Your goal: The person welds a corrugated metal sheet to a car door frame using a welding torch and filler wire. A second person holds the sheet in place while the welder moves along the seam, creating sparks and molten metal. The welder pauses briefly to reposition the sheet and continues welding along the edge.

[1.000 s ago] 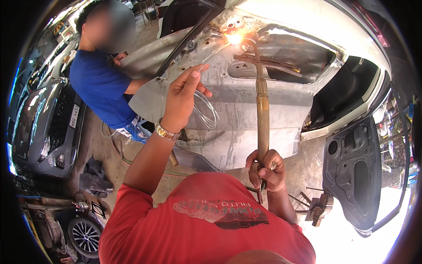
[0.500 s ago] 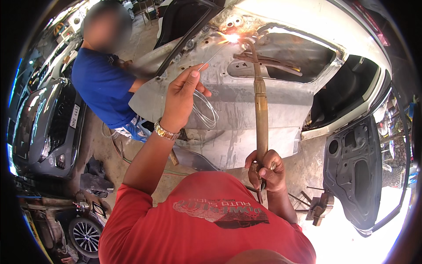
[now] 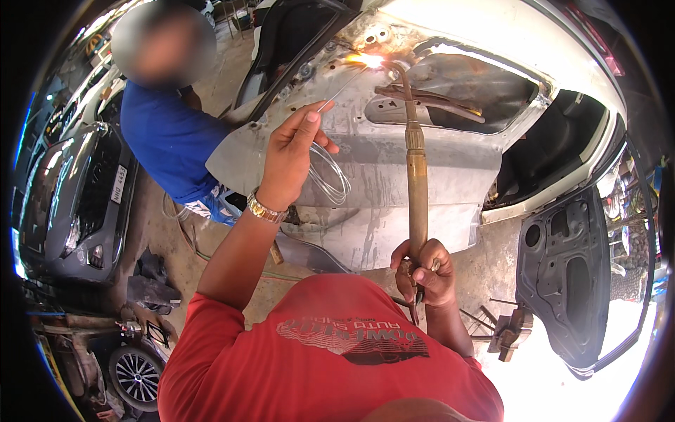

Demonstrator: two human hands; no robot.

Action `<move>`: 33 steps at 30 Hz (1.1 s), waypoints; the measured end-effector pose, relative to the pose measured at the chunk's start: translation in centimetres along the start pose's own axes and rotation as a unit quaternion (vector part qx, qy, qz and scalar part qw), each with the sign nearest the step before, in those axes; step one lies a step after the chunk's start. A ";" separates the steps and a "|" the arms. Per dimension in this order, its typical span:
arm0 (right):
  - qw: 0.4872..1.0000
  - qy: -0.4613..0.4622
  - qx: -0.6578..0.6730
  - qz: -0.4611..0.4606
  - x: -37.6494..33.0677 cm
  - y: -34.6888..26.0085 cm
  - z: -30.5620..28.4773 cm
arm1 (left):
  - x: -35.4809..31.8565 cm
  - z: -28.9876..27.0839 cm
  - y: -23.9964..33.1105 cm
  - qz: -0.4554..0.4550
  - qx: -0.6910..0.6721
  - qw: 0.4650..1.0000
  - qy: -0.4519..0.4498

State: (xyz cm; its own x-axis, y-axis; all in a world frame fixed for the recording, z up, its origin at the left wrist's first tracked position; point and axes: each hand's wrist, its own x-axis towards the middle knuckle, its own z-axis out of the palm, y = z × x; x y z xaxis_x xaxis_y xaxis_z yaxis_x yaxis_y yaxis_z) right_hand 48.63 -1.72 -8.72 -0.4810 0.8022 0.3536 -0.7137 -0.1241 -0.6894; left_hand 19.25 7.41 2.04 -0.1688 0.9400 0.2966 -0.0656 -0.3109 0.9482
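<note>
My right hand [image 3: 429, 271] grips the valve end of a brass gas welding torch [image 3: 417, 176]. The torch stands nearly upright in view, and its bent tip ends in a bright flame [image 3: 369, 61] against the bare metal car panel [image 3: 344, 158]. Between thumb and fingers, my left hand [image 3: 299, 144] pinches a thin wire filler rod [image 3: 341, 91], whose far end points up toward the flame. The rest of that wire hangs as a loose coil [image 3: 330, 179] beside the palm. Glare hides the exact spot where wire and flame come together.
A person in a blue shirt [image 3: 165, 133] stands close at the left by the panel's edge. A dark door panel [image 3: 566, 274] leans at the right, near a vise [image 3: 512, 334]. A grey car [image 3: 77, 204] and a wheel [image 3: 136, 378] are at the left. Hoses cross the floor.
The person in blue has shifted, with the arm now reaching behind the panel's edge. The flame looks longer toward the left. Both my hands stay nearly still.
</note>
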 end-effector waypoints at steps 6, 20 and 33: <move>1.000 0.000 0.005 0.002 0.1 0.0 0.1 | 0.1 -0.2 -0.3 0.003 -0.005 1.000 -0.004; 1.000 -0.002 0.004 0.001 0.0 0.0 -0.1 | 0.1 0.1 0.0 0.002 -0.008 1.000 -0.007; 1.000 -0.020 0.006 -0.007 -0.2 0.1 -0.5 | 0.7 0.3 -0.4 0.011 -0.012 1.000 -0.010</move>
State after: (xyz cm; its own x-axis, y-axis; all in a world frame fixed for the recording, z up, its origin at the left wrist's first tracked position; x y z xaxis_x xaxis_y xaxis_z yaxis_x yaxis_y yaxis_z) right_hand 48.89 -1.59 -9.12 -0.4899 0.7805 0.3882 -0.7271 -0.1202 -0.6759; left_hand 19.45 8.23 1.93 -0.1515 0.9353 0.3197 -0.0866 -0.3347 0.9383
